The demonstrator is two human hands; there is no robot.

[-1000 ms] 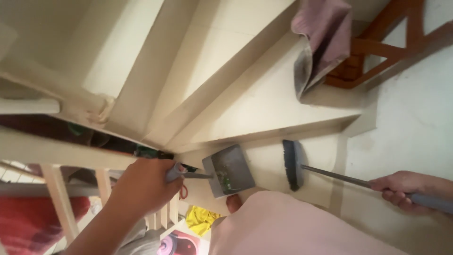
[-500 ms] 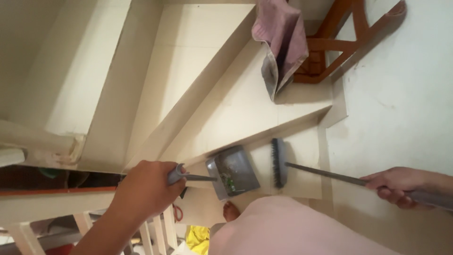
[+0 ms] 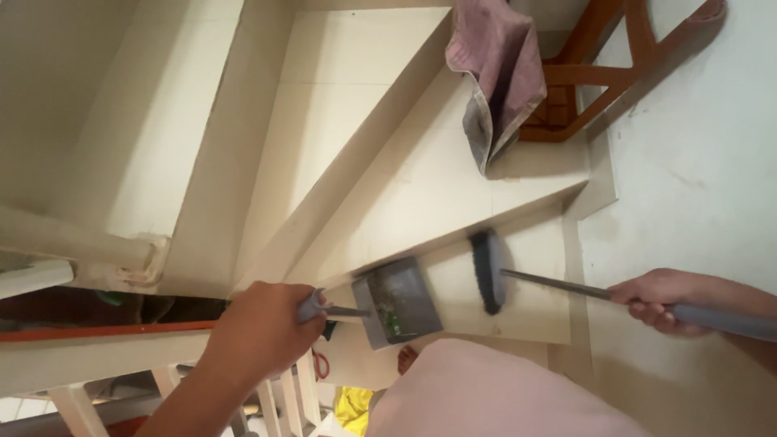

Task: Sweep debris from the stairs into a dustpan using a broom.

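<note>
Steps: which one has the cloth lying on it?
The middle step, just above the one with the dustpan. The pink cloth drapes over its far end.

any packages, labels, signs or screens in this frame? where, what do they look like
None that can be made out: no package, label, sign or screen shows.
In view instead: grey dustpan in the left hand, on the cream stair tread.
Grey broom, handle in the right hand.
Pinkish cloth, draped beside a red-brown wooden chair.

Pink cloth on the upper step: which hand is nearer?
Right. The right hand grips the broom handle below and right of the pink cloth. The left hand holds the dustpan handle, farther down-left.
</note>
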